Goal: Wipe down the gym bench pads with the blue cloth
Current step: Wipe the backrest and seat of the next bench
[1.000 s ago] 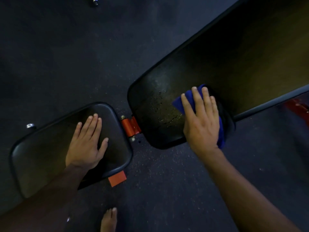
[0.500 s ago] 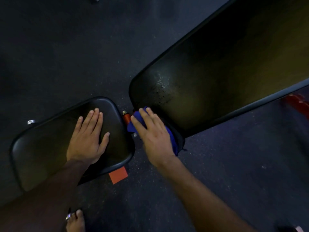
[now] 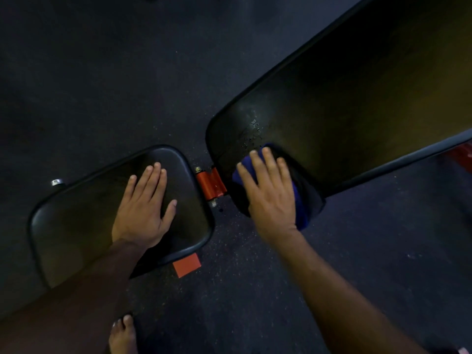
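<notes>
Two black bench pads lie below me: a small seat pad [image 3: 76,226] at lower left and a long back pad [image 3: 357,103] running to the upper right. My left hand [image 3: 144,208] rests flat on the seat pad, fingers straight. My right hand [image 3: 270,192] presses the blue cloth [image 3: 300,208] flat onto the near end of the back pad, fingers extended. Most of the cloth is hidden under the hand. Small droplets or specks [image 3: 252,131] show on the pad just beyond my fingertips.
An orange hinge bracket [image 3: 210,183] joins the two pads. An orange frame end [image 3: 187,264] shows under the seat pad, and red frame parts [image 3: 459,157] at the right edge. My bare foot [image 3: 122,335] stands on the dark speckled floor [image 3: 102,72]. A metal knob [image 3: 56,182] sits left of the seat.
My right hand with the cloth swept from the pad's right side to its left corner, then back toward the middle of the near end. My left hand stayed put.
</notes>
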A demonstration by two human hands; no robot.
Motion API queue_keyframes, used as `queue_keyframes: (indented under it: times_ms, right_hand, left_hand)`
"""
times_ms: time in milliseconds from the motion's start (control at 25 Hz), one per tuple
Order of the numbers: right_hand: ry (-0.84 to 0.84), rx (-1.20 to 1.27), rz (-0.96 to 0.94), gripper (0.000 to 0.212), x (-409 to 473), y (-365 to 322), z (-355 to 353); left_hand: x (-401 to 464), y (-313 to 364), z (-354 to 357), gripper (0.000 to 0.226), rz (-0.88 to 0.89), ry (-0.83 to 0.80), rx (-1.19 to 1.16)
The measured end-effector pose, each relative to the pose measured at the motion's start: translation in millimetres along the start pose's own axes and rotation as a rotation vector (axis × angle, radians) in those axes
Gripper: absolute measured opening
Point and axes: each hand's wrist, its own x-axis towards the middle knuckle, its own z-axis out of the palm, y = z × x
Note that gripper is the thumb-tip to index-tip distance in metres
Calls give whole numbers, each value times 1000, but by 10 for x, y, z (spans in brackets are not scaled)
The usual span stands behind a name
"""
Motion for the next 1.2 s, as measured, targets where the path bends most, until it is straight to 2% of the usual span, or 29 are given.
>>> queue_keyframes:
  times_ms: [120, 240, 320, 440, 520, 600, 680, 840, 920, 1000, 1080, 1160, 1200]
  right_hand:
    - [-217, 20, -200, 49, -104, -430, 221]
    - [-365, 109, -199, 44, -30, -644, 249]
    - [-337, 218, -140, 53, 38, -598, 64]
    - [-25, 308, -40, 61, 42, -247, -414]
    - [84, 249, 38, 63, 9, 89, -510]
    - [77, 160, 121, 63, 8, 228, -396]
    - [27, 87, 109, 54, -30, 38, -124]
    - [-205, 190, -80, 49, -167, -627, 294]
    - [-297, 270, -47, 58, -135, -727, 272]
    - [-188, 360, -9, 61, -29, -657, -36]
    - [29, 385, 23, 62, 182, -405, -497]
    - [207, 294, 51, 61, 541, 44, -886]
    - [230, 201, 75, 58, 751, 259, -1003]
  left_hand:
    - [6, -21, 3, 73, -2, 7, 11]
    - [12, -2, 30, 73, -5, 23, 17]
    - [4, -7, 28, 73, -14, 24, 11]
    - [-6, -11, 32, 73, -7, 30, -1]
    - [-7, -21, 30, 73, -12, 34, -7]
    - [-14, -30, 36, 73, -6, 29, -10]
    - [-11, -19, 38, 73, 0, 26, -7]
    - [-19, -25, 37, 71, 7, 33, -16]
    - [-1, -27, 37, 72, 10, 24, -12]
    - [-8, -31, 26, 72, 0, 12, -18]
    - [-10, -36, 24, 72, 0, 21, -23]
    - [-18, -36, 15, 72, 0, 21, -19]
    - [-25, -28, 11, 71, 0, 25, -18]
